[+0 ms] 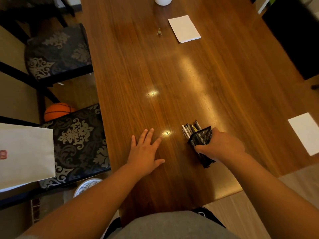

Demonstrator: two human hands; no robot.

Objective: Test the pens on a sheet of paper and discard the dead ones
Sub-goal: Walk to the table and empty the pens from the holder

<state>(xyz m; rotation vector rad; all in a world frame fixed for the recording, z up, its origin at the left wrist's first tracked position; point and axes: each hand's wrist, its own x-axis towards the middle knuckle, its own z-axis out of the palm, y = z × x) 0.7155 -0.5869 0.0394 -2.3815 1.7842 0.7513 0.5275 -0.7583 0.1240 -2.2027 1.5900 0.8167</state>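
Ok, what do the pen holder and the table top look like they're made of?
The pen holder, gripped by the right hand, looks like black wire mesh, probably metal: a fine perforated grid shows on its wall. The table looks like wood or wood veneer with a glossy finish: long brown grain lines and bright lamp reflections. Which of the two, I cannot tell.

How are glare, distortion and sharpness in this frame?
Head view: warm ceiling-light glare spots on the wooden table, one beside the left hand; wide-angle bending at the edges; pens in the mesh pen holder gripped by the right hand look soft, so no markings are readable.
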